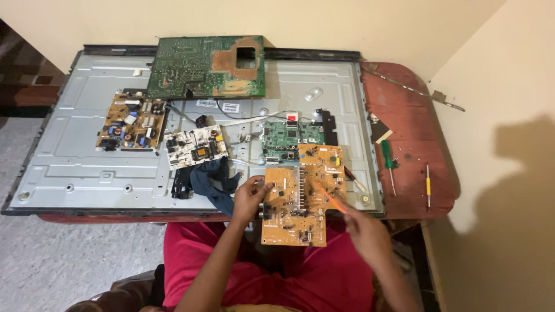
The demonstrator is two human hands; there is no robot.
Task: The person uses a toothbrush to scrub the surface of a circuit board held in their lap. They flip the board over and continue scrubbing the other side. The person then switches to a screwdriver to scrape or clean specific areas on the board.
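The tan circuit board sits at the front edge of the bench, its far part resting on the grey metal back panel of a flat screen and its near part overhanging toward the person's lap. The left hand grips the board's left edge, fingers curled over the rim beside a row of dark connectors. The right hand holds a thin orange tool — blurred, so its kind cannot be told — with the tip over the middle of the board.

To work well here, I judge the board needs steadying: so much of it hangs off the panel that pressure from the tool could tip it. The left grip should stay on bare rim, clear of the soldered parts, and the tool should come down lightly and squarely on one spot.

Just behind the tan board lies a small green board with wires running off it; a white board and a dark blue cloth lie left of it — both worth keeping clear of the tool hand. A green-handled screwdriver and a yellow-banded tool rest near the bench's right edge.
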